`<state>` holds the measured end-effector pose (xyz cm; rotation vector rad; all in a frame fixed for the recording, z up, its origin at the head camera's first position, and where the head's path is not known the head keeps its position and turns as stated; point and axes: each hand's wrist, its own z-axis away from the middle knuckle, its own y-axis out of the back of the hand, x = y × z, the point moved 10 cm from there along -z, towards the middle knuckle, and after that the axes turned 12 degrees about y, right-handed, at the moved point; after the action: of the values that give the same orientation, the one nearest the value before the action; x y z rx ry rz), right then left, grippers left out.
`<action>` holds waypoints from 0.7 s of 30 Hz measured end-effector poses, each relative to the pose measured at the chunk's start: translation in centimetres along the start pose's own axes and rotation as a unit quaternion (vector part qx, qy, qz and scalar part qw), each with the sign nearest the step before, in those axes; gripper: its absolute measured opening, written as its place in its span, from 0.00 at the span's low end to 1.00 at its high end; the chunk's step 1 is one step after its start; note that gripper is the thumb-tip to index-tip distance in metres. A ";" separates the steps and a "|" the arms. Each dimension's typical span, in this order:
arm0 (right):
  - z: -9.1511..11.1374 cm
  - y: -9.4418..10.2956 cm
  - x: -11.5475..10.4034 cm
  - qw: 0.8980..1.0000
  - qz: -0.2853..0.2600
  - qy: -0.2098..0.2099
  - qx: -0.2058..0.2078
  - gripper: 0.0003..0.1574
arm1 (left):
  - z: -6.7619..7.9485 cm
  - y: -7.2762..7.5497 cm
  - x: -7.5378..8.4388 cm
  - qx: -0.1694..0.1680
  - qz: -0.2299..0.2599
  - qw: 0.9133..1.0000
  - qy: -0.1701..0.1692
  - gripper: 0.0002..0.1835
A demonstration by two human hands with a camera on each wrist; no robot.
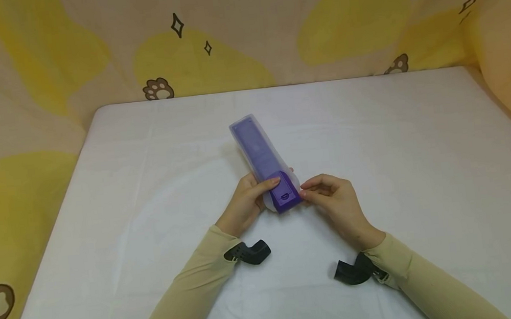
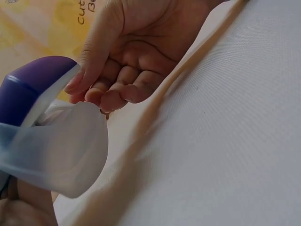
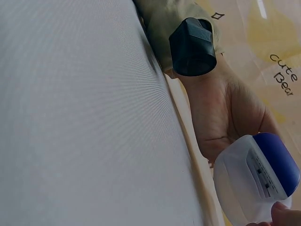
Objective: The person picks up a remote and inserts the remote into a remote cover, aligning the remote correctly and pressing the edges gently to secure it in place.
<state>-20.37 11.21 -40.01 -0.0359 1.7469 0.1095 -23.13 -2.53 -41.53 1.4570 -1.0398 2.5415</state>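
Note:
My left hand (image 1: pixel 243 202) holds a long, translucent plastic case (image 1: pixel 253 134) with a purple strip along its top. The thumb lies across a raised purple end piece (image 1: pixel 285 196), and the other fingers are mostly hidden underneath. The case tilts away toward the far left. My right hand (image 1: pixel 338 200) has thumb and index fingertips at the right edge of that end, pinching at the corner. Its other fingers curl inward in the left wrist view, beside the case's rounded clear end (image 2: pixel 77 155). In the right wrist view a slotted panel (image 3: pixel 263 174) shows below the purple part.
A white cloth (image 1: pixel 399 166) covers the table. Behind it hangs a yellow patterned curtain (image 1: pixel 222 8). A black wrist mount (image 1: pixel 255 253) is on the left sleeve, and another black mount (image 1: pixel 354 270) is on the right.

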 end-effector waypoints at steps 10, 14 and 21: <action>-0.1 -0.2 0.0 0.999 0.047 -0.014 -0.009 0.09 | 0.0 0.3 -0.2 0.000 0.008 1.000 0.020 0.25; -0.1 -0.3 -0.2 0.999 0.050 -0.010 -0.012 0.09 | 0.0 0.3 -0.2 -0.003 0.012 1.000 0.022 0.25; -0.1 -0.6 -0.7 0.999 0.042 0.004 -0.019 0.09 | 0.0 0.0 -0.1 -0.014 0.013 1.000 0.018 0.25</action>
<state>-20.30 10.60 -39.37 0.0095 1.7541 0.2030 -23.04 -2.54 -41.63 1.3951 -1.0934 2.5491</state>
